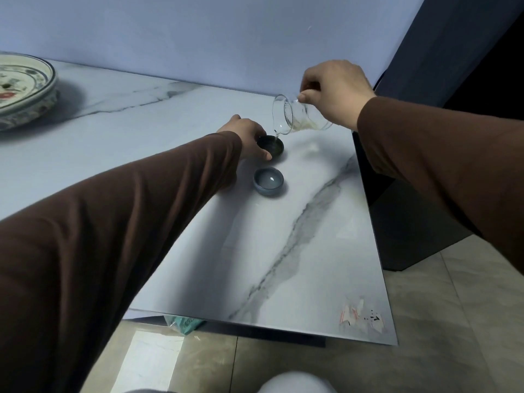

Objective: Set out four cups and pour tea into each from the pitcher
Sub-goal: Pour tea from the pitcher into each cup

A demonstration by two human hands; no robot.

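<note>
My right hand (336, 90) grips a clear glass pitcher (297, 116) tilted to the left, with pale tea pooled in its lower side. A thin stream falls from its spout into a dark cup (273, 145) on the marble table (297, 265). My left hand (246, 137) holds that dark cup at its left rim. Just in front of it stands a light blue cup (268, 181), upright and untouched, with liquid in it. Only these two cups are visible; my left arm hides the table to their left.
A large painted porcelain dish (24, 89) stands at the far left of the table. The table's right edge and near edge drop to a tiled floor (439, 321). A green packet (187, 323) lies under the near edge. A dark curtain (453, 46) hangs at the right.
</note>
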